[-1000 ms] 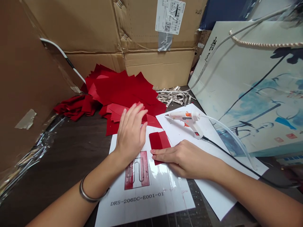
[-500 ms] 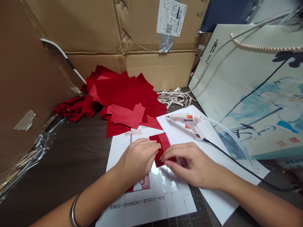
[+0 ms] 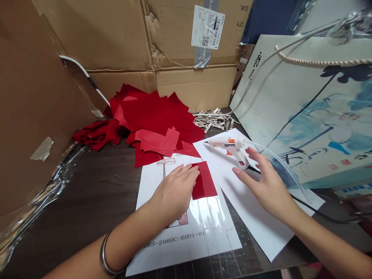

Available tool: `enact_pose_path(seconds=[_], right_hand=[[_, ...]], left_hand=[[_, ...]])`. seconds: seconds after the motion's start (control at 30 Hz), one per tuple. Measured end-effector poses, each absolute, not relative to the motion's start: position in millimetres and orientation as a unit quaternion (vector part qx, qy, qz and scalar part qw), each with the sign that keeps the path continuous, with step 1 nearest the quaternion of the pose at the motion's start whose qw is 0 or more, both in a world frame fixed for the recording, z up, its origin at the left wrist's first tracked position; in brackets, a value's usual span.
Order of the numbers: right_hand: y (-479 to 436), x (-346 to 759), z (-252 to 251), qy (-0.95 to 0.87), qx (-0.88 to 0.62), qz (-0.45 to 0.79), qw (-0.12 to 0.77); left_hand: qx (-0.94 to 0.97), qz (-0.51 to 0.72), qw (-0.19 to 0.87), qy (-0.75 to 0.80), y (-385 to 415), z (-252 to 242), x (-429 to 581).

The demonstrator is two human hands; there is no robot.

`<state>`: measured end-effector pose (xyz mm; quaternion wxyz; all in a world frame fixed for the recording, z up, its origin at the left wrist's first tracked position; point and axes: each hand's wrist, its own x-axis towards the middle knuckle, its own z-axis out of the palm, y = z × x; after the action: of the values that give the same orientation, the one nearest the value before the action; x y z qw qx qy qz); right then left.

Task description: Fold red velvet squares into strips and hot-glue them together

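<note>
A small red fabric piece lies on the printed white sheet. My left hand rests over its left edge, fingers stretched out together and lying on the cloth; the thumb is hidden. To the right, my right hand is open and empty, thumb and fingers apart, close to the handle of a white hot glue gun. The gun lies on a second white sheet with its nozzle pointing left and a clear glue stick trailing from its rear.
Red fabric pieces are heaped at the back, beside a bunched red pile. Metal clips lie near the cardboard box. A painted paper bag leans at right, with a grey cable across it.
My right hand has left the red fabric and moved right and up to the glue gun, its fingers spreading. The fabric now lies flatter under my left hand. The view has shifted slightly.
</note>
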<state>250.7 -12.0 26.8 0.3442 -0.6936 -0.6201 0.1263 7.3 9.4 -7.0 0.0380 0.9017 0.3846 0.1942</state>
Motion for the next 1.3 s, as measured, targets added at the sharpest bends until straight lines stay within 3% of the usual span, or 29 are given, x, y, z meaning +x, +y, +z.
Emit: enact_pose_path(seconds=[0.27,0.6,0.93,1.3], right_hand=[[47.8,245.3,47.0,-0.664,-0.673,0.172,0.276],[33.2,233.9,87.2,-0.762,-0.567,0.199,0.243],[18.8,237.5,85.0,-0.789,-0.552,0.207,0.173],[21.2,235.2,80.6,-0.795,-0.553,0.184,0.171]], left_hand=[[0.905,0.139,0.032,0.402,5.3,0.5,9.8],[0.907,0.153,0.01,0.393,13.7,-6.4,4.8],[0.911,0.156,-0.017,0.382,10.3,-1.3,2.8],[0.903,0.163,0.008,0.397,12.6,-0.8,-0.3]])
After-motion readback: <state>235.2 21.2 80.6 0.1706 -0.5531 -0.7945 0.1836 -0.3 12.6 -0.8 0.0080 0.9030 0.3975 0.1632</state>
